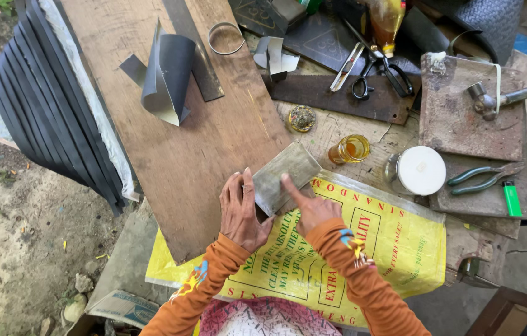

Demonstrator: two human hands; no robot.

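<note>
Head view: two hands press a worn grey rectangular slab (285, 176) at the tabletop's (363, 130) centre.
Left hand (243, 210) lies flat, open, against its edge; right hand (310, 206) points one finger onto it; amber glass jar (350, 149) at two o'clock.

Both arms enter from 6 o'clock, orange long sleeves to wrists, forearms converging toward centre. Left hand (243, 210): palm down, fingers straight and together, pointing 12 o'clock, thumb tucked toward 3 o'clock side. Right hand (310, 208): knuckles up, index finger extended toward 11 o'clock, remaining fingers curled under. Hands close beside each other, narrow gap between. Neither hand closed in grip. Wrists roughly level, slightly bent.
</note>
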